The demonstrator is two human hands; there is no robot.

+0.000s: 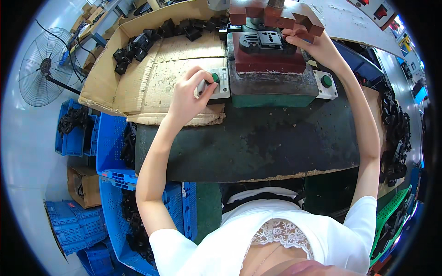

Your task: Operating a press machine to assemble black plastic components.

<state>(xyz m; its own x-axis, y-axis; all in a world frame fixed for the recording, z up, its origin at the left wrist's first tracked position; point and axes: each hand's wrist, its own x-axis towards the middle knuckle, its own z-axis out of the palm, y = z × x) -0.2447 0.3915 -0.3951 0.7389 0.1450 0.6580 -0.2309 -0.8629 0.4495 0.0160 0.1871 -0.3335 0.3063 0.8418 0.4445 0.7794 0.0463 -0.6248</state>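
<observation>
My left hand [188,91] is closed beside a round green button [214,77] on a pale bracket. Its fingertips come together next to the button, and a small dark thing shows between them, too hidden to name. My right hand [317,46] reaches in under the reddish-brown press head [264,17]. Thumb and fingers are pinched at the right edge of a black plastic part [269,40]. That part sits on the dark red block [267,60] of the press, beside a rounded black piece [249,43].
A second green button [326,81] sits to the right of the press base [271,87]. An open cardboard box [156,87] holds several black plastic pieces [136,45]. Blue crates [110,142] with black parts stand left of the dark table [258,147]. Cables [397,133] lie at the right.
</observation>
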